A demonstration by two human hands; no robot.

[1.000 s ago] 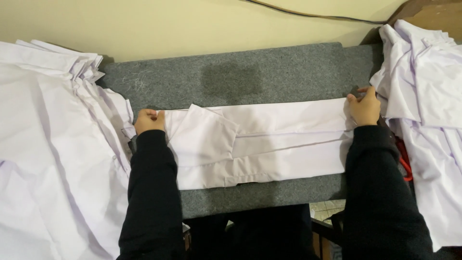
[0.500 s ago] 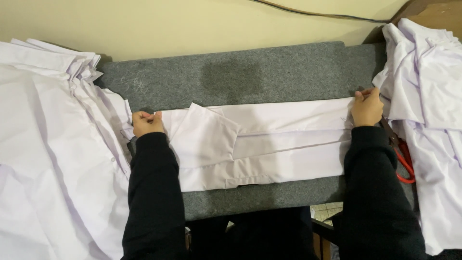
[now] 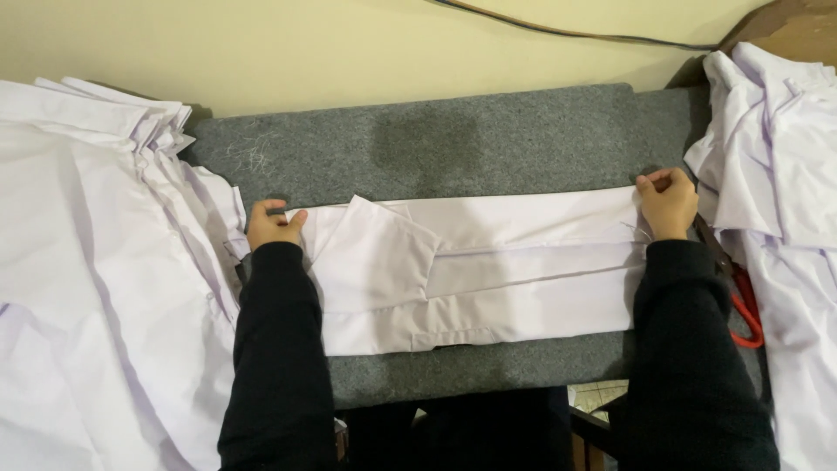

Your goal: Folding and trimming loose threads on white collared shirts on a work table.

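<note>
Cloth (image 3: 506,270), white and already folded into a long band, lies flat across the middle of the grey desk (image 3: 488,139); further folding looks left to do. Its long axis runs from 9 to 3 o'clock, collar-like flap toward 9. Left hand (image 3: 272,227) pinches the 9 o'clock end in a clenched grip; right hand (image 3: 667,202) pinches the 3 o'clock end likewise.

- grey felt-covered work board (image 3: 488,144), darker damp-looking patch at top centre
- big heap of crumpled white fabric pieces (image 3: 96,262) over the board's left end
- second pile of white garments (image 3: 776,148) at right
- red-handled scissors (image 3: 739,292) beside right pile, partly hidden
- cream wall (image 3: 331,44) behind, dark cable (image 3: 575,35) running across it
</note>
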